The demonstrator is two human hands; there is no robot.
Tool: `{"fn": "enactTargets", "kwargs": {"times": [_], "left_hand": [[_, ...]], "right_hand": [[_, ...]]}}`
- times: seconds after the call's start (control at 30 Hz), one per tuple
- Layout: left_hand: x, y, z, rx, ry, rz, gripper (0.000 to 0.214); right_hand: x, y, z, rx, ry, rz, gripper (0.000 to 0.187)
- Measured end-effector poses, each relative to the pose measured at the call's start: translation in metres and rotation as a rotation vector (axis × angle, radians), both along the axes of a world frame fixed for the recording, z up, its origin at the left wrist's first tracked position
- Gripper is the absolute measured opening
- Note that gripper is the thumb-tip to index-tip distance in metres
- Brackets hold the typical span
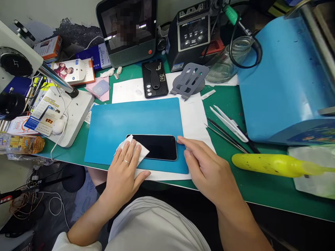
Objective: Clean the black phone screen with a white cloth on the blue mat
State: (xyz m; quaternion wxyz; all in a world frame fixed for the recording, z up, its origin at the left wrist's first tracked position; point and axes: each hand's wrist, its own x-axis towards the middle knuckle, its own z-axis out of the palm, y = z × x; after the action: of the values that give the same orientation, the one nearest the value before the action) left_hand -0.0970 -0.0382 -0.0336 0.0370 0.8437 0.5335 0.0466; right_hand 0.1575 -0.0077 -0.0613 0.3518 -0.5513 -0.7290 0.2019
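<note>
A smartphone [162, 148] with a dark screen lies on the blue mat [136, 116]. My left hand [125, 167], with a ring on one finger, rests flat on a white wipe [143, 152]. The fingers press that wipe over the phone's left end, which is hidden beneath it. Beside the phone's right end is my right hand [206, 167]. Its index fingertip is at or very near the phone's edge, and the thumb is a little apart from the index finger. The other right fingers are curled and partly hidden.
Tweezers [227, 120] and a yellow bottle [267, 164] lie to the right. Behind the mat are a black phone case [155, 78], a grey metal stand [190, 81] and a glass jar [225, 62]. A white stand base [78, 118] is at left, a blue machine [285, 80] at right.
</note>
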Motion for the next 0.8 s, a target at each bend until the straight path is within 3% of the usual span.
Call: {"fn": "enactTargets", "kwargs": {"times": [0.23, 0.57, 0.8], "left_hand": [[0.015, 0.021, -0.001, 0.014, 0.026, -0.022, 0.079], [0.076, 0.029, -0.013, 0.049, 0.032, -0.149, 0.083], [0.062, 0.012, -0.01, 0.019, 0.018, -0.247, 0.079]], "right_hand": [[0.0, -0.001, -0.002, -0.015, -0.009, -0.007, 0.041], [0.0, -0.001, -0.006, 0.048, -0.032, -0.005, 0.038], [0.0, -0.001, -0.005, 0.038, 0.001, -0.009, 0.038]]}}
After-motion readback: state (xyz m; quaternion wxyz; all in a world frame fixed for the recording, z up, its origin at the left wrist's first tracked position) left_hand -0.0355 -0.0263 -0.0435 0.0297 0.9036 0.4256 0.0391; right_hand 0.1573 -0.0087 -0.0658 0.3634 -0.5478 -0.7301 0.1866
